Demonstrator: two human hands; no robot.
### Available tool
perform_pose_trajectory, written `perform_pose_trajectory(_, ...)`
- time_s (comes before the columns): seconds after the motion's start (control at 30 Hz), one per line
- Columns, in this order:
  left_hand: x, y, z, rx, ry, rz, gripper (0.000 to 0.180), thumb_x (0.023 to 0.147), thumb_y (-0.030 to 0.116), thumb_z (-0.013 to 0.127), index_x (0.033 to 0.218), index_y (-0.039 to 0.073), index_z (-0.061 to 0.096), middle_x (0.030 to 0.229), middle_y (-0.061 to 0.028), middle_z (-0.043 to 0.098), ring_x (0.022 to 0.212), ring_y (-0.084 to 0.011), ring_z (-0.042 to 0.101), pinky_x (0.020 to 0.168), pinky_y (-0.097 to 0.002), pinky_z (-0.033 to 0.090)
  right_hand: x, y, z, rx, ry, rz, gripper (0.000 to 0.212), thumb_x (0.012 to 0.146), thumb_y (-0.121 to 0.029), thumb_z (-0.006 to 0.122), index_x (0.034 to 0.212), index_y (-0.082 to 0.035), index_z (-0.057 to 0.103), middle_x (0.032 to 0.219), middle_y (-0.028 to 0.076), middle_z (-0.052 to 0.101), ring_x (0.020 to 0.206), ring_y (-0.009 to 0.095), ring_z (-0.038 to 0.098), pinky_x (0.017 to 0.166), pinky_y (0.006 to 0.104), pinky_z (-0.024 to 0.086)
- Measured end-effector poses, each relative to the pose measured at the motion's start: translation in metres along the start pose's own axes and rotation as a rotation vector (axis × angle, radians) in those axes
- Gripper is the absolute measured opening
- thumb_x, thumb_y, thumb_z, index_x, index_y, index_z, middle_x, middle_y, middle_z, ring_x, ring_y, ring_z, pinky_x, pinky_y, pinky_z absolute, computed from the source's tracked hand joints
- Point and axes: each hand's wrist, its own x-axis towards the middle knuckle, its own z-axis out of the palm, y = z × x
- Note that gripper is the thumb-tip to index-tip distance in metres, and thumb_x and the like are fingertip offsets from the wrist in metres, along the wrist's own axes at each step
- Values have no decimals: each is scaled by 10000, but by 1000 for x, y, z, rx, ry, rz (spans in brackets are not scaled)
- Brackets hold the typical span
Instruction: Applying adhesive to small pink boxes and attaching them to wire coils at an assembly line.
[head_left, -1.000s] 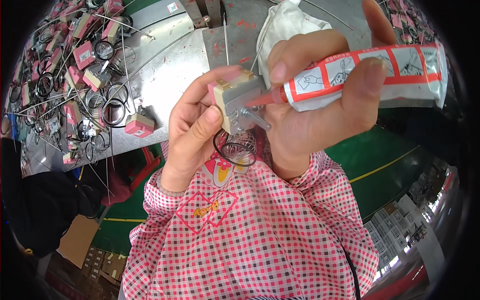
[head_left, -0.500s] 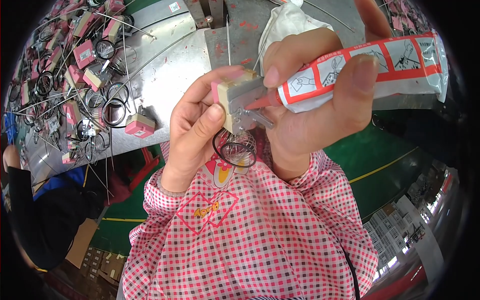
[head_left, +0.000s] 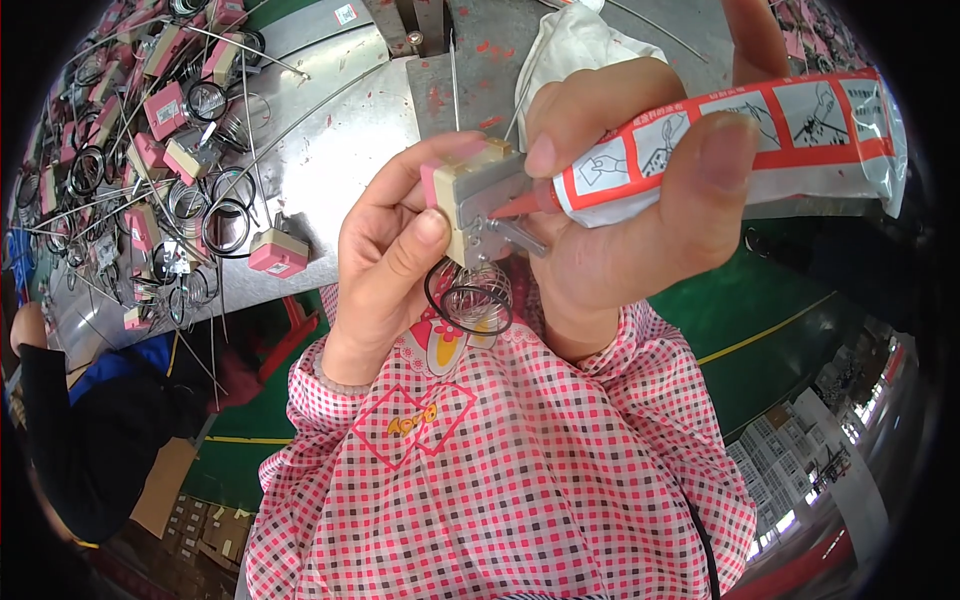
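Note:
My left hand [head_left: 385, 265] grips a small capillary thermostat [head_left: 490, 195], a pink and cream block with a grey metal plate and a metal stem. A thin coiled wire and a black ring [head_left: 470, 300] hang beneath it. My right hand [head_left: 650, 220] is wrapped round a white and red squeeze tube [head_left: 720, 140], held nearly level with my thumb pressed along its near side. Its red pointed nozzle [head_left: 515, 205] meets the metal plate close to the stem's base. Whether anything comes out of the tip is too small to tell.
Many similar thermostats [head_left: 165, 110] with tangled wires and black rings are heaped on the metal table [head_left: 330, 130] at left. A white cloth [head_left: 575, 45] lies beyond my right hand. Another person's dark sleeve [head_left: 60, 430] shows at lower left. Red specks dot the far tabletop.
The tube's far end has shifted slightly right and its body has rolled a little in my right hand. My left hand and the thermostat hold nearly still. The other person's hand moved slightly.

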Motion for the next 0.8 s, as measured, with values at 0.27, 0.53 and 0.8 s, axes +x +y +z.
perform_pose_trajectory(0.27,0,-1,2,-31,15,-5,521,829,245,540,1212,-49,346,1104,-155,510,983,-189,534,777,-299,482,2,4,-5,0,-60,-46,178,789,32,521,957,-9,476,669,78,529,471,122,493,394,256,410)
perform_pose_trajectory(0.53,0,-2,0,-28,-4,-13,526,827,250,546,1212,-48,347,1111,-153,507,992,-188,530,794,-294,471,-1,-4,4,-34,60,19,249,787,45,512,1024,-12,463,677,74,525,461,111,472,397,261,413)
perform_pose_trajectory(0.8,0,-3,-2,-18,-2,1,526,825,253,550,1211,-46,353,1112,-151,509,1000,-190,526,823,-294,452,-2,-6,2,-50,88,43,276,801,30,498,1067,-27,449,684,61,527,461,111,473,398,259,392)
